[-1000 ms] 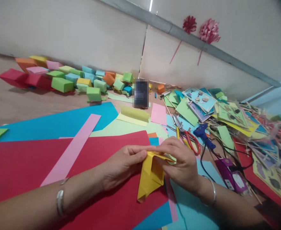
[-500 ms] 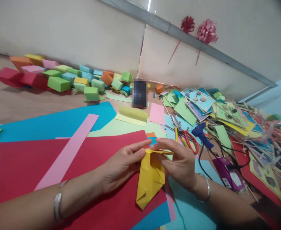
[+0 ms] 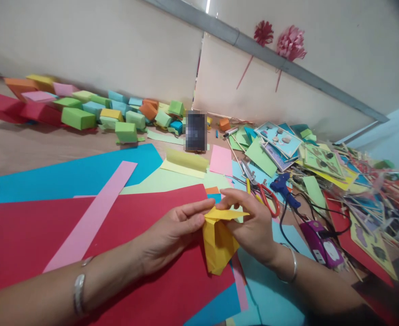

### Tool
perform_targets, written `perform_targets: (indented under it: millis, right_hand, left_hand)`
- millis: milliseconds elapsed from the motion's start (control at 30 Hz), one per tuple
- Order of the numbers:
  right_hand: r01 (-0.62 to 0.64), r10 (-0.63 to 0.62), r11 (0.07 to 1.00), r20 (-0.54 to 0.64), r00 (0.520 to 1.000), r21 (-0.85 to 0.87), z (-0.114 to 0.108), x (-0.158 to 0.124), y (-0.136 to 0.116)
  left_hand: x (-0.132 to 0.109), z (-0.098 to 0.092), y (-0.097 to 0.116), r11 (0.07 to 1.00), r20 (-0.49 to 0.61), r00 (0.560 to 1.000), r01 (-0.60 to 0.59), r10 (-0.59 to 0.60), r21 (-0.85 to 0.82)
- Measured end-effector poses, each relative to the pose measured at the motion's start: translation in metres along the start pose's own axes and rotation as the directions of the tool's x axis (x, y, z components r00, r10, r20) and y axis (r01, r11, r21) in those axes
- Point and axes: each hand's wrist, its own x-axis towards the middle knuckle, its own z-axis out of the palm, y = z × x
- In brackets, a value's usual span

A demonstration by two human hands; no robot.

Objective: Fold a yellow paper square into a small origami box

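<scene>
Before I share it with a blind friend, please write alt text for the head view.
A left hand and right hand hold folded yellow paper above a red sheet. Scissors and a blue glue gun lie right; coloured paper boxes sit far left.

Rail [image 3: 335, 91]: red flower [image 3: 263, 33], pink flower [image 3: 291, 43]
Along the wall [image 3: 117, 50]: paper boxes [image 3: 79, 118] in mixed colours
Right side: scissors [image 3: 261, 186] near glue gun [image 3: 283, 185]; purple socket block [image 3: 313, 237]
</scene>
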Motion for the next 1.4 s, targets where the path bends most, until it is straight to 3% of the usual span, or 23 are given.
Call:
perform_targets:
  millis: [67, 200, 400, 533, 633, 733, 833, 933, 1133, 1233, 1400]
  right_hand:
    - [-0.073, 0.073, 0.995, 0.005, 0.997, 0.068, 0.001, 0.0, 0.002]
    - [-0.077, 0.07, 0.99, 0.069, 0.995, 0.115, -0.001, 0.001, 0.008]
    - [-0.033, 0.035, 0.999, 0.09, 0.995, -0.022, -0.004, 0.001, 0.009]
    - [0.028, -0.016, 0.997, 0.172, 0.985, -0.071, -0.007, 0.004, 0.006]
    - [0.022, 0.003, 0.993, 0.218, 0.976, -0.112, -0.006, 0.004, 0.005]
    - [-0.005, 0.035, 0.992, 0.234, 0.972, -0.13, -0.001, 0.001, 0.005]
    - [-0.008, 0.042, 0.99, 0.246, 0.968, -0.138, 0.004, -0.002, 0.005]
    - [-0.012, 0.051, 0.985, 0.228, 0.972, -0.17, 0.007, -0.004, 0.003]
    - [-0.058, 0.108, 0.978, 0.248, 0.963, -0.201, 0.006, -0.006, 0.002]
    - [-0.071, 0.122, 0.978, 0.256, 0.959, -0.198, 0.008, -0.007, 0.004]
    - [0.064, -0.011, 0.98, 0.273, 0.962, -0.187, 0.007, -0.006, 0.002]
  left_hand:
    - [-0.001, 0.001, 0.0, 1.0, 0.019, 1.0, -0.003, 0.003, -0.005]
    - [-0.001, 0.003, 0.002, 1.0, 0.004, 1.0, -0.002, 0.003, -0.026]
    - [-0.001, 0.001, 0.0, 0.999, -0.093, 0.996, 0.021, -0.017, 0.036]
    - [-0.002, 0.002, 0.004, 0.977, -0.134, 0.989, -0.039, 0.069, 0.211]
    - [-0.005, 0.005, 0.011, 0.812, -0.123, 0.95, -0.174, 0.288, 0.557]
    - [-0.009, 0.011, 0.017, 0.465, 0.015, 0.878, -0.267, 0.478, 0.844]
    - [-0.011, 0.014, 0.018, 0.191, 0.126, 0.805, -0.284, 0.579, 0.94]
    - [-0.01, 0.015, 0.016, 0.028, 0.197, 0.759, -0.272, 0.62, 0.962]
    - [-0.008, 0.014, 0.011, -0.169, 0.308, 0.759, -0.258, 0.574, 0.951]
    - [-0.007, 0.013, 0.01, -0.159, 0.279, 0.788, -0.23, 0.549, 0.96]
    - [-0.005, 0.014, 0.016, -0.159, 0.287, 0.788, -0.239, 0.545, 0.958]
